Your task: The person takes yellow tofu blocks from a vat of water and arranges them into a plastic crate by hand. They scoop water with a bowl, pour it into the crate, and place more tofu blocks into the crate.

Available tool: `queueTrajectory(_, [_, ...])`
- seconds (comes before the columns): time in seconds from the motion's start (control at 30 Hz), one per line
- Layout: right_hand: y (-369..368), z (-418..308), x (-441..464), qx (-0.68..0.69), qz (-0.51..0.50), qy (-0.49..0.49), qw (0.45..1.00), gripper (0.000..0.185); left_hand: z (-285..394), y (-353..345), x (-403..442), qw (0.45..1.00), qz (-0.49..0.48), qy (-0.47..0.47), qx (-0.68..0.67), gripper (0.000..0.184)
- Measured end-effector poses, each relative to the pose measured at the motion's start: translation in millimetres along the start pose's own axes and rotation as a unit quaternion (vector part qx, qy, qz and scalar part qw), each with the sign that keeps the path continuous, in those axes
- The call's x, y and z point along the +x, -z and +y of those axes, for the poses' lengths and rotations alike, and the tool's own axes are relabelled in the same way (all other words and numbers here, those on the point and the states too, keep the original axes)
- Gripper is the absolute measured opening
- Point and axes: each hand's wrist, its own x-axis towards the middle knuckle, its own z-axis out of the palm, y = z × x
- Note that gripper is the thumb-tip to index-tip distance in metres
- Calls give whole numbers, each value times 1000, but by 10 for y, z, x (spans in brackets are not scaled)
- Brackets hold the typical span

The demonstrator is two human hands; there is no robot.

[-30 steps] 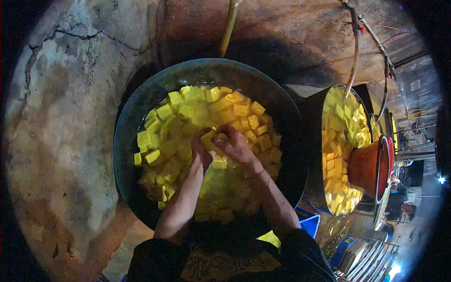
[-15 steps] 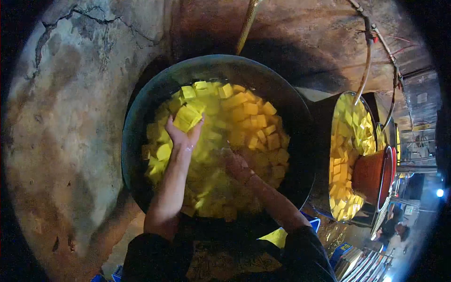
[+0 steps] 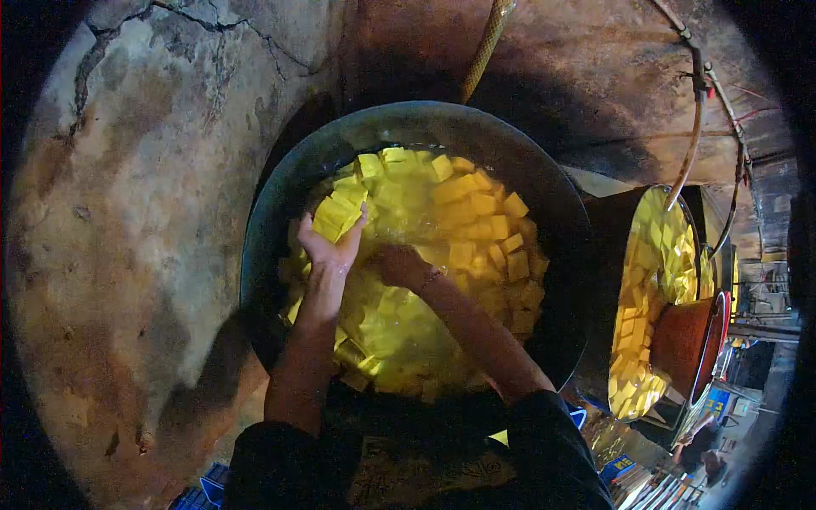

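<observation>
A large round dark vat (image 3: 568,280) holds cloudy yellow water with many square yellow tofu blocks (image 3: 463,255) in it. My left hand (image 3: 330,252) is raised above the water on the left side. It is closed around a small stack of yellow tofu blocks (image 3: 340,212), palm up, with the fingers partly behind the stack. My right hand (image 3: 401,266) reaches down at the water near the vat's middle, just right of my left hand. Its fingers are in shadow and partly under the surface, so what they hold is hidden.
At right stands a second vat (image 3: 631,340) of yellow blocks, with a red-brown tub (image 3: 682,338) at its edge. A hose (image 3: 693,136) runs down into it. A cracked wall (image 3: 170,170) rises close on the left. A pipe (image 3: 490,47) stands behind the vat. Blue crates (image 3: 204,491) sit low left.
My right hand has moved left and up across the water, closer to my left hand. My left hand still holds its stack. The view has shifted slightly.
</observation>
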Motion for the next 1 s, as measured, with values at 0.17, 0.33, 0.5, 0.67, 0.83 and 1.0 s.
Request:
queueTrajectory(0.17, [328,208,-481,200,109,44,973,44,2,340,48,1000,-9,3,11,42])
queueTrajectory(0.33, [898,-20,-1183,477,162,-85,860,47,-394,275,-102,987,89,23,134,35])
queueTrajectory(0.5, [1147,-245,-1556,412,247,-168,861,46,-918,169,-445,956,-120,130,232,32])
queueTrajectory(0.67, [1122,-456,-1927,531,373,-178,740,46,-1600,423,-604,963,-157,183,118,35])
queueTrajectory(0.83, [1281,-674,-2486,346,439,-272,783,68,-1956,239,-1185,920,-240,285,118,33])
queueTrajectory(1.0, [1199,-779,-3533,487,402,-256,732,101,-2449,-314,-2348,868,-228,356,258,49])
